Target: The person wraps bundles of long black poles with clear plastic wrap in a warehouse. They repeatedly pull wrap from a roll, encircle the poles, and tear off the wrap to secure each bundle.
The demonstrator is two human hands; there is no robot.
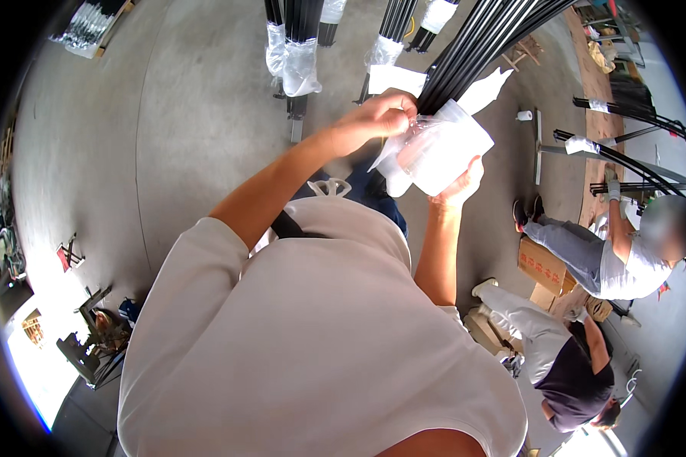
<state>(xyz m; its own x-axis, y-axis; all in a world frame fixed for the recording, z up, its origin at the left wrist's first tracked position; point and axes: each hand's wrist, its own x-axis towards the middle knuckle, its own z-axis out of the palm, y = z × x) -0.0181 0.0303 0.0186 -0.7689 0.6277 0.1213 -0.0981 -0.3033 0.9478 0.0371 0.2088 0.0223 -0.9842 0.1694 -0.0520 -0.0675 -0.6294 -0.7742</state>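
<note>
In front of me a thick bundle of long black rods (472, 55) slants up to the right. White sheet material (486, 90) sticks out on both sides of it. At the bundle's near end is a white roll of plastic film (453, 148), with a loose, clear, crumpled part on its left. My right hand (461, 183) grips this roll from below right, its fingers partly hidden. My left hand (385, 120) is closed, thumb against fingers, on the film's edge beside the rods. Glare hides how the film lies around the rod ends.
Other black rod bundles with film-wrapped ends (301, 65) stand ahead. To the right, two people work by a long wooden bench (579, 46); more black rods (625, 156) project there. A cardboard box (543, 265) and a small white roll (524, 116) are on the floor.
</note>
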